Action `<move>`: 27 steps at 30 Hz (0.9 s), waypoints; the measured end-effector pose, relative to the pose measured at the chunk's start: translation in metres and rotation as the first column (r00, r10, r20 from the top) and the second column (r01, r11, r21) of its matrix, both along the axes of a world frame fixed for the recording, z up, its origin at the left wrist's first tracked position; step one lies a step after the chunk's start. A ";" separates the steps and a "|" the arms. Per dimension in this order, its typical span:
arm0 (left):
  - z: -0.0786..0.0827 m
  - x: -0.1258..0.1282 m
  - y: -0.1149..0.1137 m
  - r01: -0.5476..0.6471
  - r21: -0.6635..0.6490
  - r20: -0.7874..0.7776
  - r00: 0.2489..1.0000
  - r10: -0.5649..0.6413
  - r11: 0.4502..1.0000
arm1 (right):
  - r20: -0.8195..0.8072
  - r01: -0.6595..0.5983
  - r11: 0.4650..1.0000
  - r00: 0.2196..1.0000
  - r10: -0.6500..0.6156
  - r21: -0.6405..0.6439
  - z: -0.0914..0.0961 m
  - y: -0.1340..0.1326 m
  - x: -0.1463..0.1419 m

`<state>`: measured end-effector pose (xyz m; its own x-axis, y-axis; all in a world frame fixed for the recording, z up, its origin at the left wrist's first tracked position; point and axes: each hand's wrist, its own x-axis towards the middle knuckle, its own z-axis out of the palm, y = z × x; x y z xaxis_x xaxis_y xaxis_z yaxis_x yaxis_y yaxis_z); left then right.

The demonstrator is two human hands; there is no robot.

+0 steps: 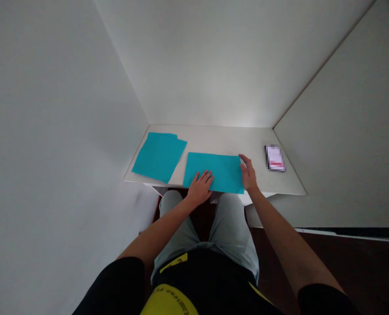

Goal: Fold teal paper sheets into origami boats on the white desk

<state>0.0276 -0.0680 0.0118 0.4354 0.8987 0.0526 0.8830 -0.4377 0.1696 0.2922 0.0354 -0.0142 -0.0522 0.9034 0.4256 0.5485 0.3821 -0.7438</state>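
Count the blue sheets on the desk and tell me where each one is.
3 can be made out: one sheet under the left hand, its right edge by the right hand, and two overlapping sheets toward the left end of the desk. More may be hidden beneath.

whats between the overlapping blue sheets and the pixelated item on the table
In the head view, another blue sheet, with the left hand on it and the right hand at its right edge.
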 end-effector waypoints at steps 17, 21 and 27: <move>0.111 -0.207 0.064 -0.576 -0.243 0.467 0.636 0.614 0.781 | -0.392 0.187 0.981 0.900 -0.191 -0.049 0.000 0.005 0.004; 0.085 -0.240 0.077 -0.724 -0.179 0.310 0.601 0.737 0.666 | -0.338 0.166 0.985 0.926 -0.169 -0.038 0.002 0.003 0.004; 0.059 -0.249 0.081 -0.774 -0.080 0.120 0.618 0.777 0.628 | -0.275 0.154 0.988 0.948 -0.157 -0.034 0.005 0.001 0.006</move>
